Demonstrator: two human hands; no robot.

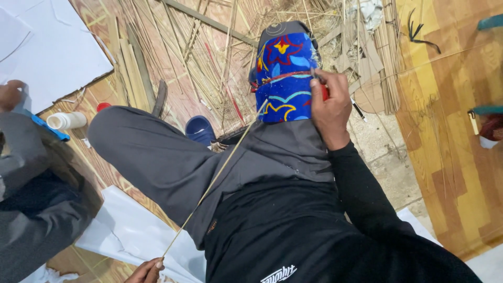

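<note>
Bamboo strip held across a knee

Fingers of the right hand [331, 107] are closed on a small red-handled tool [324, 90], pressed on blue patterned cloth [285, 78] over the knee. A thin bamboo strip [215, 181] is pinched at its low end by the left hand [146, 271]. A white bottle [67, 120] is seen lying on the floor [450, 157], its inside hidden.

The left hand [146, 271] sits half cut off at the bottom edge, so only its fingers show, pinching the end of the thin bamboo strip [215, 178]. The right hand [330, 107] covers most of a red-handled tool [325, 93], and where the strip meets the blue patterned cloth [285, 78] is too small to make out. At the left edge, another person's hand [9, 95] and dark sleeve [31, 209] run out of view.
</note>
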